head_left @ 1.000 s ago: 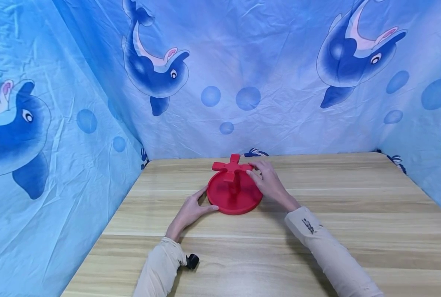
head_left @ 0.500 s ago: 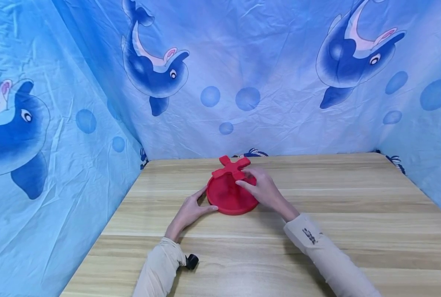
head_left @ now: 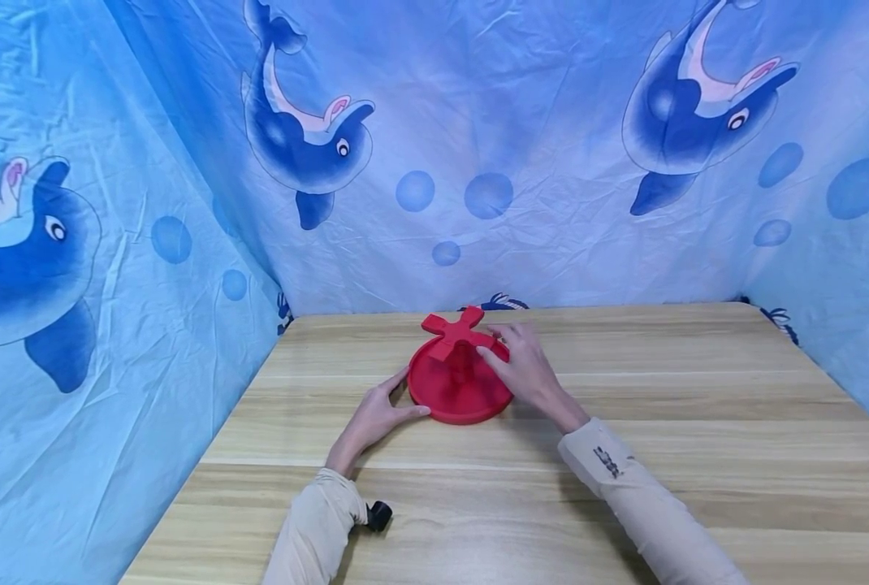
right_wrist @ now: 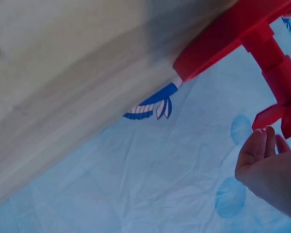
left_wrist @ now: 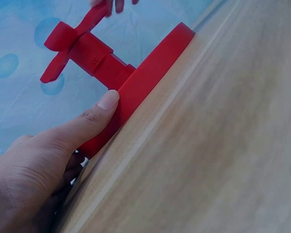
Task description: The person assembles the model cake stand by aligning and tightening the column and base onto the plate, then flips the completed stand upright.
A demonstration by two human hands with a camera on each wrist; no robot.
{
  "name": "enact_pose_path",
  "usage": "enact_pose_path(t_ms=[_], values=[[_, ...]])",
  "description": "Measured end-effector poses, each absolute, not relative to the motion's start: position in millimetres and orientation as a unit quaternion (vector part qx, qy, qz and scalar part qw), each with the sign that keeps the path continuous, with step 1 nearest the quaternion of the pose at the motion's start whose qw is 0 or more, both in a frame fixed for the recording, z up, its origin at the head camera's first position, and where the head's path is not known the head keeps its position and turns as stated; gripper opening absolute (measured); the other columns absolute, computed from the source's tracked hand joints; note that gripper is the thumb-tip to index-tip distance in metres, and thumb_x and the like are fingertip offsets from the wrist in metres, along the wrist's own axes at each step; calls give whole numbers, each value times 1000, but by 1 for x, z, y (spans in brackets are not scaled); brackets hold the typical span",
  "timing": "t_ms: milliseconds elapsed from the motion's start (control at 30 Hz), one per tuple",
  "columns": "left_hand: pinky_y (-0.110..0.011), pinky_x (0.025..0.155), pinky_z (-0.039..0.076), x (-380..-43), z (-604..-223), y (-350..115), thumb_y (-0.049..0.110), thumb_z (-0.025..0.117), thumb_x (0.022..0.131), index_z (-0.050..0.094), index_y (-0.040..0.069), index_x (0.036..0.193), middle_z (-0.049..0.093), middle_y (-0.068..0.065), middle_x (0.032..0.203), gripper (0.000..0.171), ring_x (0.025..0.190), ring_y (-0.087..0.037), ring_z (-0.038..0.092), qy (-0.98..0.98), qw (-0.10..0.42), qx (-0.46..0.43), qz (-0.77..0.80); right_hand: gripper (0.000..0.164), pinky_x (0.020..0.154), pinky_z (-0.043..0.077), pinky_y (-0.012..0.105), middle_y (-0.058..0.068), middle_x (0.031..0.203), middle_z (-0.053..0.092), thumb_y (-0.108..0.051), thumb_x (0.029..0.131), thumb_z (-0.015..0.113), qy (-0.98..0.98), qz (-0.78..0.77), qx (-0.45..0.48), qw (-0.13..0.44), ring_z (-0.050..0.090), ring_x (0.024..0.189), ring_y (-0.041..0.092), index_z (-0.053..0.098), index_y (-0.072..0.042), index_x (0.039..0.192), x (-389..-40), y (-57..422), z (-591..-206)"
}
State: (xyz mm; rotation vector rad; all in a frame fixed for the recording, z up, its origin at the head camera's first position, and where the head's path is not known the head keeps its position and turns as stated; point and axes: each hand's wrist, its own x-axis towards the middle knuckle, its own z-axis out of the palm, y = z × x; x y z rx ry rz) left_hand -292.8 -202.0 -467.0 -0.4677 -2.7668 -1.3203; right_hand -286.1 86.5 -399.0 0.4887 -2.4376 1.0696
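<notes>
A red round tray-like base [head_left: 471, 409] lies flat on the table, its low rim facing up. From its middle rises a stepped red post [left_wrist: 109, 70], topped by a red cross-shaped piece [head_left: 456, 330] with blunt arms. My left hand [head_left: 372, 414] grips the near-left side of the rim, thumb in front and fingers round the far side. On the other side, my right hand [head_left: 528, 370] holds an arm of the cross between thumb and fingers. The right wrist view shows those fingertips [right_wrist: 262, 133] right at the arm's end.
The wood-grain table [head_left: 624, 471] extends on all sides of the base. Blue cloth [head_left: 551, 244] printed with dolphins hangs behind and at both sides. A small black device [head_left: 379, 515] sits at the left wrist.
The cross has turned to a different angle above the base. My right hand came inward and nearer, then moved slightly back to the right. My left hand and the base stayed put.
</notes>
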Motion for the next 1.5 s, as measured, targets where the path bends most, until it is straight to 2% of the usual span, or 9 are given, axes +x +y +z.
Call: enact_pose_path(t_ms=[133, 367, 533, 767, 867, 1033, 1133, 1233, 1500], values=[[-54, 115, 37, -292, -466, -202, 48, 87, 82, 42, 13, 160, 45, -10, 159, 97, 145, -31, 41, -893, 16, -148, -425, 47, 87, 60, 49, 17, 130, 61, -16, 95, 77, -876, 408, 177, 189, 52, 123, 33, 64, 1, 136, -287, 86, -402], [-52, 115, 38, -293, -467, -202, 50, 87, 81, 41, 15, 160, 44, -8, 160, 98, 146, -29, 40, -894, 14, -144, -423, 46, 88, 60, 49, 17, 130, 61, -16, 95, 77, -874, 411, 174, 192, 52, 123, 33, 64, 1, 135, -287, 85, -404], [-52, 116, 37, -293, -466, -203, 49, 87, 82, 41, 12, 160, 45, -9, 159, 98, 147, -30, 39, -892, 15, -149, -426, 47, 86, 60, 50, 16, 126, 62, -16, 92, 80, -867, 425, 183, 186, 53, 122, 33, 65, 1, 134, -282, 83, -402], [-52, 118, 33, -292, -465, -203, 47, 87, 82, 41, 12, 160, 45, -10, 159, 97, 148, -30, 37, -895, 17, -151, -419, 43, 83, 61, 48, 14, 121, 61, -16, 93, 79, -854, 430, 178, 232, 57, 113, 32, 66, -1, 130, -279, 82, -396], [-52, 118, 33, -293, -466, -203, 48, 87, 82, 41, 12, 160, 45, -10, 159, 97, 148, -29, 38, -894, 18, -153, -421, 48, 87, 59, 50, 16, 129, 56, -17, 93, 78, -859, 419, 172, 237, 53, 119, 33, 63, -1, 136, -285, 84, -396], [-54, 117, 35, -292, -467, -203, 47, 87, 83, 42, 10, 159, 45, -12, 158, 96, 147, -31, 38, -893, 21, -155, -422, 63, 97, 54, 57, 19, 148, 48, -18, 97, 74, -876, 410, 168, 191, 42, 137, 36, 49, -3, 152, -294, 89, -400], [-55, 117, 35, -292, -467, -202, 47, 87, 83, 42, 9, 159, 45, -13, 158, 96, 147, -33, 38, -892, 21, -157, -424, 63, 99, 52, 58, 22, 151, 47, -18, 100, 70, -879, 416, 172, 159, 42, 138, 39, 44, 0, 155, -298, 91, -403], [-56, 116, 35, -291, -466, -202, 47, 87, 83, 42, 9, 159, 45, -14, 158, 96, 147, -34, 38, -892, 18, -155, -425, 59, 100, 53, 56, 21, 148, 50, -17, 101, 68, -875, 425, 177, 148, 44, 136, 38, 46, 0, 153, -300, 92, -406], [-54, 116, 36, -292, -466, -203, 47, 87, 82, 42, 10, 159, 44, -11, 159, 97, 147, -32, 39, -895, 16, -150, -420, 48, 98, 55, 52, 16, 140, 56, -14, 100, 70, -863, 440, 189, 159, 47, 131, 33, 57, -3, 145, -301, 93, -408]])
